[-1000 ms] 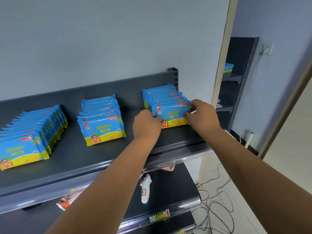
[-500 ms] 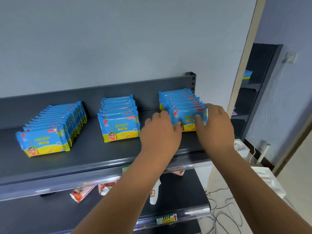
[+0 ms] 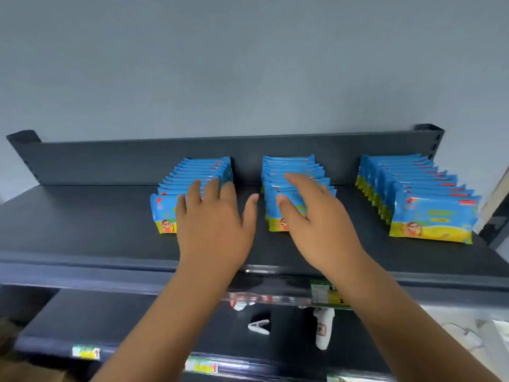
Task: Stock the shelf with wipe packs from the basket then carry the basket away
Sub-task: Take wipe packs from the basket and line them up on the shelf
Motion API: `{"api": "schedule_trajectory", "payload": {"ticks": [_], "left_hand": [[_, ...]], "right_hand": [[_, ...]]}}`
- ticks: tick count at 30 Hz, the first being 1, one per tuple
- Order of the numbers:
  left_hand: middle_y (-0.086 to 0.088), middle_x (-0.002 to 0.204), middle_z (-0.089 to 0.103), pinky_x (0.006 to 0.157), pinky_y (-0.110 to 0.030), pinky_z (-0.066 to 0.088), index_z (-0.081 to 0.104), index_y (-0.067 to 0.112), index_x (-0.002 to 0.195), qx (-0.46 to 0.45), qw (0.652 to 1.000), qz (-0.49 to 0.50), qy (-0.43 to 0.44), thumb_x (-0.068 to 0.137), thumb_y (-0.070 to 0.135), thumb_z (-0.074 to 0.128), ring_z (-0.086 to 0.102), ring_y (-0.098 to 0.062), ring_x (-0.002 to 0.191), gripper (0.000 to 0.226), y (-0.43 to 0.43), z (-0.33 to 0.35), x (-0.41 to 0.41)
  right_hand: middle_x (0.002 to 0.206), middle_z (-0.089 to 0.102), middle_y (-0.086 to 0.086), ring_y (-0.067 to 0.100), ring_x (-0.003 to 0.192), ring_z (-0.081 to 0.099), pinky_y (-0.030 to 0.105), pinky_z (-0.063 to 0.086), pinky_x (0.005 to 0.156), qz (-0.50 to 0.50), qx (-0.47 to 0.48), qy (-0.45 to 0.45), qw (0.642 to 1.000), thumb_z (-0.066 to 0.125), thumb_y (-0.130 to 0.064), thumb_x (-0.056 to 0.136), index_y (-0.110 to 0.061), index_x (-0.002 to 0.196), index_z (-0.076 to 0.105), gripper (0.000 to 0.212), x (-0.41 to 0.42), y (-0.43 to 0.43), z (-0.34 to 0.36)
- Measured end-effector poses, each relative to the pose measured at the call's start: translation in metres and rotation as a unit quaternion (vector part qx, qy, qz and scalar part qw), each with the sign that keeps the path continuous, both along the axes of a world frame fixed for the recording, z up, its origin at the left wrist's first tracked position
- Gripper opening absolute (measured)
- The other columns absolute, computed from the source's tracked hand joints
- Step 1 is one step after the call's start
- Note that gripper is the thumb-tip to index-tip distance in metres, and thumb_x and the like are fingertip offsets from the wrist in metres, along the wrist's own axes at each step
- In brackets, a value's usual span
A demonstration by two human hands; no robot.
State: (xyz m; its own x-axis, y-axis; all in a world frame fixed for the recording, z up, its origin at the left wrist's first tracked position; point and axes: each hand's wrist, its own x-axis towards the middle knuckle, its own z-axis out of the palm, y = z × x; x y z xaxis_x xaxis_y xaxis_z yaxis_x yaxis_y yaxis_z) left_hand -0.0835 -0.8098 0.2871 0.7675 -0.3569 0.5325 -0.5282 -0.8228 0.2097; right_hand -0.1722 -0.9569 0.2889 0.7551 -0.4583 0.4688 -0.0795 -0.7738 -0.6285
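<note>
Head view: both hands are leaving the right row (image 3: pixel 421 194) of wipe packs at the right edge of the shelf (image 3: pixel 82 224), which they were squaring half a second ago. The left hand (image 3: pixel 214 224) is now spreading wide over the left row (image 3: pixel 198 172), and the right hand (image 3: pixel 316 224) over the middle row (image 3: pixel 292 166) (neither gripping). Stocking is looking near complete; the basket is not showing.

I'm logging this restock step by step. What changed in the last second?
Both hands let go of the front pack of the right row and moved left. The left hand now reaches, fingers spread, over the left row, and the right hand over the middle row, holding nothing. All three rows stay on the shelf.
</note>
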Motion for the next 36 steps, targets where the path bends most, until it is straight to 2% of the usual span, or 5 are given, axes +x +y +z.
{"api": "schedule_trajectory", "payload": {"ticks": [7, 11, 16, 32, 36], "left_hand": [[0.010, 0.101, 0.065, 0.081, -0.009, 0.043, 0.068, 0.015, 0.111, -0.458, 0.861, -0.081, 0.207, 0.108, 0.036, 0.043, 0.060, 0.001, 0.095, 0.032, 0.098, 0.014, 0.111], [0.016, 0.132, 0.062, 0.119, -0.037, 0.035, 0.065, 0.032, 0.123, -0.539, 0.791, -0.062, 0.282, 0.100, 0.048, 0.037, 0.054, -0.007, 0.129, 0.040, 0.115, 0.000, 0.171], [0.005, 0.138, 0.066, 0.113, -0.043, 0.044, 0.060, 0.029, 0.135, -0.507, 0.738, -0.140, 0.424, 0.090, 0.071, 0.040, 0.061, -0.014, 0.129, 0.065, 0.098, -0.021, 0.197], [-0.009, 0.109, 0.079, 0.071, -0.035, 0.064, 0.072, 0.020, 0.121, -0.530, 0.563, -0.209, 0.599, 0.105, 0.061, 0.030, 0.078, -0.025, 0.094, 0.060, 0.086, -0.037, 0.217], [-0.011, 0.120, 0.076, 0.097, -0.048, 0.058, 0.067, 0.018, 0.132, -0.536, 0.539, -0.226, 0.609, 0.103, 0.063, 0.037, 0.074, -0.031, 0.108, 0.062, 0.084, -0.038, 0.221]], "right_hand": [[0.117, 0.064, -0.022, -0.026, 0.087, 0.055, 0.002, 0.040, 0.079, 0.037, 0.425, -0.107, 0.898, 0.059, -0.024, 0.103, -0.023, 0.132, 0.065, 0.030, 0.116, 0.074, 0.019], [0.116, 0.061, -0.015, -0.035, 0.064, 0.035, -0.005, 0.033, 0.049, -0.011, 0.497, -0.096, 0.862, 0.045, -0.028, 0.108, -0.021, 0.144, 0.051, 0.037, 0.159, 0.095, 0.016], [0.079, 0.079, 0.008, 0.023, 0.080, 0.078, 0.044, 0.064, 0.081, -0.046, 0.668, -0.067, 0.739, 0.048, -0.051, 0.104, -0.024, 0.100, 0.064, 0.032, 0.194, 0.114, 0.012], [0.099, 0.080, 0.004, 0.024, 0.093, 0.078, 0.047, 0.058, 0.095, -0.069, 0.588, -0.121, 0.797, 0.045, -0.057, 0.102, -0.022, 0.109, 0.075, 0.047, 0.228, 0.130, -0.012], [0.100, 0.080, 0.004, 0.026, 0.094, 0.078, 0.049, 0.057, 0.097, -0.050, 0.598, -0.116, 0.792, 0.048, -0.058, 0.101, -0.023, 0.109, 0.076, 0.046, 0.234, 0.127, -0.016]]}}
